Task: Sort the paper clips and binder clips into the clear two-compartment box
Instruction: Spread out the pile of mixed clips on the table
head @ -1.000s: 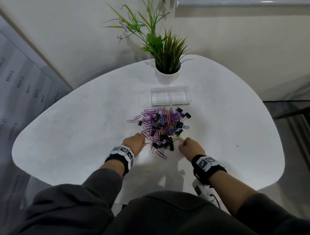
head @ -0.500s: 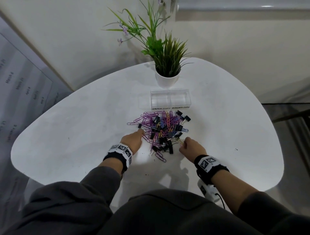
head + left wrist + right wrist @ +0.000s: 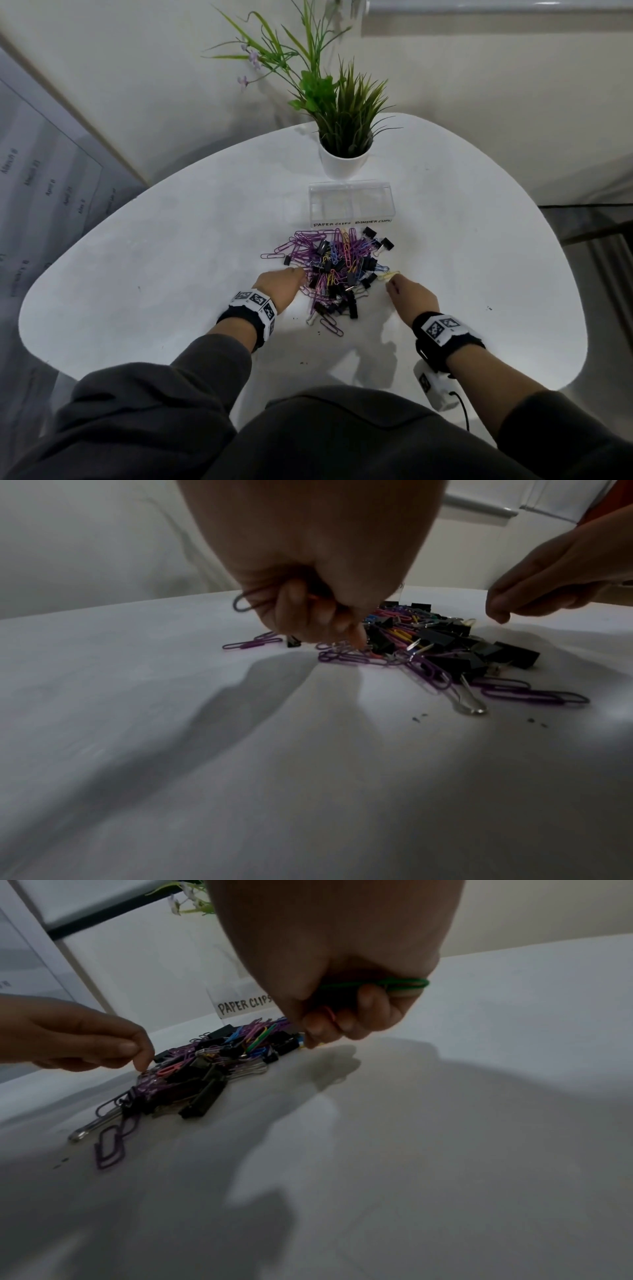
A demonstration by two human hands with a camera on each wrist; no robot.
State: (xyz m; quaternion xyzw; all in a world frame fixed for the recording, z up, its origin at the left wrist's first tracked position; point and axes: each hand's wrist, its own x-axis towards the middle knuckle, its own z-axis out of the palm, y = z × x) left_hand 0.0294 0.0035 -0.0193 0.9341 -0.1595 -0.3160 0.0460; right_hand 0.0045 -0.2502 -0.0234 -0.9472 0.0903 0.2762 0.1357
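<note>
Fingers of our left hand (image 3: 308, 569) are curled around purple paper clips (image 3: 245, 603), one fingertip touching the near-left edge of the pile (image 3: 337, 265). Our right hand (image 3: 342, 961) grips a green paper clip (image 3: 394, 982) in curled fingers and pinches a yellow paper clip (image 3: 388, 275) at the pile's right edge. Paper clips and black binder clips (image 3: 387, 244) lie mixed on the white table (image 3: 171, 257). Beyond them stands the clear two-compartment box (image 3: 351, 205), labelled, both compartments apparently bare, before a potted plant (image 3: 344, 161).
</note>
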